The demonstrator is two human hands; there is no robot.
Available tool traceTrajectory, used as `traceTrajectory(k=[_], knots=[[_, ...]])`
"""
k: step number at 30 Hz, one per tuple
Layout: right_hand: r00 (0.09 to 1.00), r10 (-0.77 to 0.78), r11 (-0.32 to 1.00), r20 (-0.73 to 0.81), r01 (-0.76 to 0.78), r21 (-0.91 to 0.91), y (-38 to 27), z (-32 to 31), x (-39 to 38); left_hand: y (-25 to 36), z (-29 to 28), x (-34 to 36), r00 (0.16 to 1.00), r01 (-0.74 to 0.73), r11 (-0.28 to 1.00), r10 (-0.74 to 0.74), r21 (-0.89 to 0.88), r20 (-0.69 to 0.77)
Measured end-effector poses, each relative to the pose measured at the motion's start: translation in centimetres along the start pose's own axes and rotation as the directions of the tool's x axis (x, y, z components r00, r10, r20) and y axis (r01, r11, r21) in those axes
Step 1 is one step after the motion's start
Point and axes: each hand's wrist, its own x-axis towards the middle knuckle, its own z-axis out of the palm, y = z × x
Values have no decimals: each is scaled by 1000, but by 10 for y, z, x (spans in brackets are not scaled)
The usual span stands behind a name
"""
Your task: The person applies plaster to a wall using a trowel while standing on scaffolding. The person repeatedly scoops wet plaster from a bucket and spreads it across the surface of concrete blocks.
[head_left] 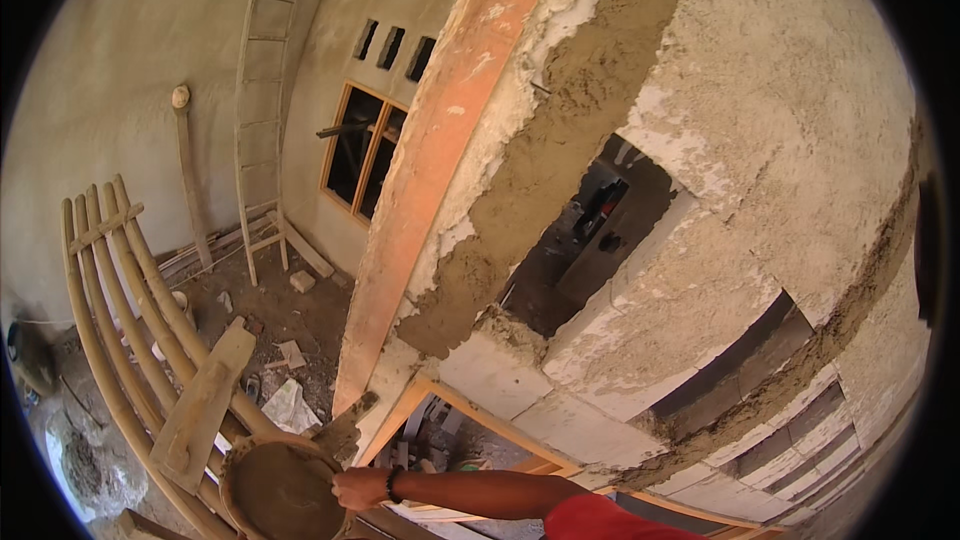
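Note:
My right hand, with a dark band at the wrist, reaches in from the lower right. Its fingers are closed at the right rim of a round bucket of wet grey-brown mortar; what they grip is hidden. Just beyond the hand, a flat mortar-smeared piece sticks out toward the wall. My left hand is not in view. A strip of fresh wet mortar runs down the rough wall, beside an orange-pink painted band.
Bamboo poles form a platform at the left, with a wooden board across them. Debris lies on the ground below. A ladder leans on the far wall near a wood-framed window. Rectangular openings pierce the near wall.

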Motion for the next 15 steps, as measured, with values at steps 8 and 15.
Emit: traceTrajectory(k=[8,15], knots=[[938,320,505,135,-289,813,-31,-57,9,-53,-65,62,944,-326,945,324,13,62],[746,657,624,108,-619,476,-69,-100,-26,24,17,13,1000,10,999,-9,40,-7]])
